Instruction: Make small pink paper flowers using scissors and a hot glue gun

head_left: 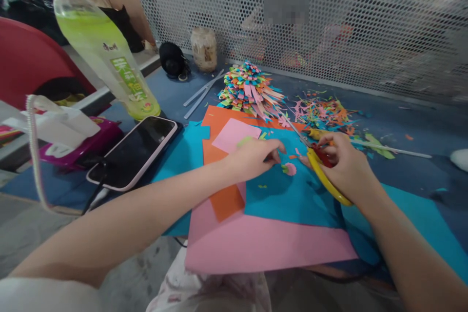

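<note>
Scraps piled, pink sheet looks largely uncut.
My right hand grips scissors; my half-open left hand curls by a small cut pink piece on the blue sheet.

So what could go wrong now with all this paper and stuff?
The scissors in the right hand are close to the left hand, so a finger might get nicked. The small pink piece looks loose and could be brushed away. The bottle stands near the phone; if bumped, it might topple onto it.
</note>
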A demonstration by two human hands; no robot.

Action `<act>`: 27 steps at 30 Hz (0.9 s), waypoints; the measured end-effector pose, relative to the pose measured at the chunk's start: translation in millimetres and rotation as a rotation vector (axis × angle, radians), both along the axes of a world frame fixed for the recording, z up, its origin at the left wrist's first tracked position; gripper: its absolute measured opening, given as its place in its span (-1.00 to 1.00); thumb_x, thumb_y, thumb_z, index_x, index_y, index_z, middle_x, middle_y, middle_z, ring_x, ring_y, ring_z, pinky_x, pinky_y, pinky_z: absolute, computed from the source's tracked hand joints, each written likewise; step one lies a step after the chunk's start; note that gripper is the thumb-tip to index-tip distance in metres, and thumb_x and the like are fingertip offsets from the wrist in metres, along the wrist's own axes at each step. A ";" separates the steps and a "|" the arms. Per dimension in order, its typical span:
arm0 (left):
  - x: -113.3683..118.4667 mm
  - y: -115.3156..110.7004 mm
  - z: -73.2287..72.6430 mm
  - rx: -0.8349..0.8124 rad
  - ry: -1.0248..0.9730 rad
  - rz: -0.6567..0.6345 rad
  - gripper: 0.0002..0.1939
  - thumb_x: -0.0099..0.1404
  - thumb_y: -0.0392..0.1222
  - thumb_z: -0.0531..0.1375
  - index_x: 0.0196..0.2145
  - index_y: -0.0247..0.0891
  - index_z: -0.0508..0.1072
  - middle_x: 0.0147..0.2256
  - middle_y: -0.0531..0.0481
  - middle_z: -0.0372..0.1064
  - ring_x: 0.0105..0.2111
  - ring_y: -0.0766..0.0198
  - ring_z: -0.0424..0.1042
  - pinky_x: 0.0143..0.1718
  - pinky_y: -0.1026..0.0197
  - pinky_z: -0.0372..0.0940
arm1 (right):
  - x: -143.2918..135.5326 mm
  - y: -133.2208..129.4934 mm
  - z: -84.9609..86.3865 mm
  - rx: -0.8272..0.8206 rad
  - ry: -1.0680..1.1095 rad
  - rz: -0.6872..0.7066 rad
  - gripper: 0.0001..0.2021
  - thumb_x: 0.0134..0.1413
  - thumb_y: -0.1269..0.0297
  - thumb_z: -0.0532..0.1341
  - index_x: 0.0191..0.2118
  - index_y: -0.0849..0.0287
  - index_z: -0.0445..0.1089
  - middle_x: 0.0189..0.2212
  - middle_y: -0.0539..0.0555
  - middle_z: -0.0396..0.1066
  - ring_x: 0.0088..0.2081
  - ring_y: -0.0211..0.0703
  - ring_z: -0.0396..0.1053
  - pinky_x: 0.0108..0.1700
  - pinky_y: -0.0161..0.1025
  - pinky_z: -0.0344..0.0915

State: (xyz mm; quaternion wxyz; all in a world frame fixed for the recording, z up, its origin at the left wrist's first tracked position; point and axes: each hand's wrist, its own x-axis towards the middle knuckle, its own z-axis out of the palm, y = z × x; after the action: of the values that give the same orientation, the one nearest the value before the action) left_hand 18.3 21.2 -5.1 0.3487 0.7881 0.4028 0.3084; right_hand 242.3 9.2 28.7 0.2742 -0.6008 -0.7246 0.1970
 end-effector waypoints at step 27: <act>-10.5 -6.7 34.0 0.357 0.683 -0.141 -0.65 0.26 -0.33 0.17 -0.01 -0.22 0.53 -0.32 -0.15 0.52 -0.28 0.06 0.53 -0.34 0.18 0.29 | 1.3 -0.1 -2.8 -0.021 0.065 0.010 -0.44 -0.17 -0.23 0.40 -0.27 -0.04 0.11 -0.53 0.03 0.47 -0.46 0.09 0.47 -0.42 -0.07 0.33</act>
State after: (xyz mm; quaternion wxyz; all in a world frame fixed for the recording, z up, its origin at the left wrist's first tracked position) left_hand 7.9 14.6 28.9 0.0724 0.9194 0.3804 0.0686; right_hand 243.6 9.1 25.9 0.2902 -0.5933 -0.7162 0.2256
